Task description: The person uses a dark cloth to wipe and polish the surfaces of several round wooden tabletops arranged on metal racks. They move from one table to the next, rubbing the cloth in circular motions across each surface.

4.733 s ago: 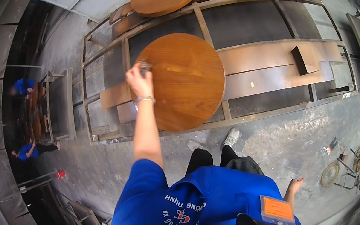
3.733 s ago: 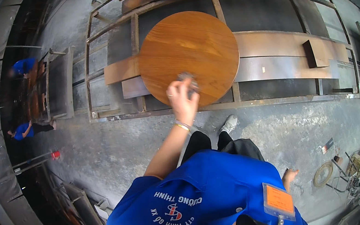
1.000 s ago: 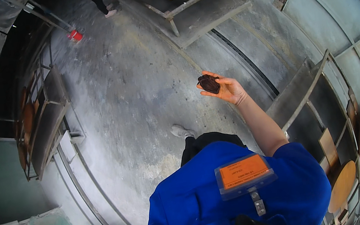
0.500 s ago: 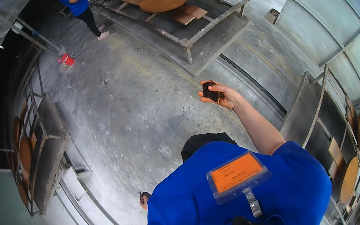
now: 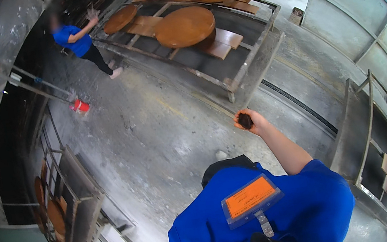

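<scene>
Left hand just slipped outta view, can't tell its grip; right hand (image 5: 256, 120) is curled round a dark wad (image 5: 245, 121), short of the bench (image 5: 232, 85), so no wood contact.

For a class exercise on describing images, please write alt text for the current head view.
The camera wearer's bare right hand holds a dark wad out over a grey floor. Beyond it, four round wooden tops are set out over a grey frame, with a blue-shirted co-worker standing at its left.
</scene>
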Available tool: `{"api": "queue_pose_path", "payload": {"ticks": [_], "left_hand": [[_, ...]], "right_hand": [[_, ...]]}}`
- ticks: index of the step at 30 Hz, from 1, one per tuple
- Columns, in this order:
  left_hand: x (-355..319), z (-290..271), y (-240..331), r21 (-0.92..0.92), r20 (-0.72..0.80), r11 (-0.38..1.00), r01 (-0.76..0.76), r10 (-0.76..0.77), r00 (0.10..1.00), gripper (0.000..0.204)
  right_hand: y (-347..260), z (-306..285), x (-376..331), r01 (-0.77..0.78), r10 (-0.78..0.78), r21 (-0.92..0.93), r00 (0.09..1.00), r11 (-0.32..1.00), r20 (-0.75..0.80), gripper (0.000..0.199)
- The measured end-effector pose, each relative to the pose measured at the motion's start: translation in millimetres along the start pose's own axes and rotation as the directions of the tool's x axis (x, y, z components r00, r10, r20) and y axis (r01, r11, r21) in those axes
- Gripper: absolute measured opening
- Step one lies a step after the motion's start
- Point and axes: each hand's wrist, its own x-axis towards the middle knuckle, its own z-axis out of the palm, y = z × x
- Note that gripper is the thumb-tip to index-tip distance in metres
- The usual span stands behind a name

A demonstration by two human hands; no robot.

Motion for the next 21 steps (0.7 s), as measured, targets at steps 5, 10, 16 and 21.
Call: {"api": "queue_pose_path", "payload": {"ticks": [5, 10, 16, 21], "left_hand": [[37, 32, 65, 0.04, 0.009, 0.999, 0.027, -0.027, 1.0, 0.07], [80, 59, 121, 0.05, 0.002, 0.998, 0.05, -0.05, 0.999, 0.071], [165, 111, 197, 0.089, 0.03, 0.995, 0.05, -0.053, 0.998, 0.072], [270, 154, 285, 0.154, 0.094, 0.988, -0.02, 0.006, 0.996, 0.074]], "right_hand": [[-21, 39, 107, -0.113, 0.1, -0.085, 0.985, 0.99, -0.144, 0.02], [-48, 112, 165, -0.001, -0.003, -0.033, 0.993, 0.999, -0.115, 0.026], [-77, 195, 227, 0.343, -0.36, -0.134, 0.922, 0.93, -0.14, 0.042], [-98, 235, 276, 0.376, -0.344, 0.148, 0.917, 0.915, -0.203, 0.044]]}}
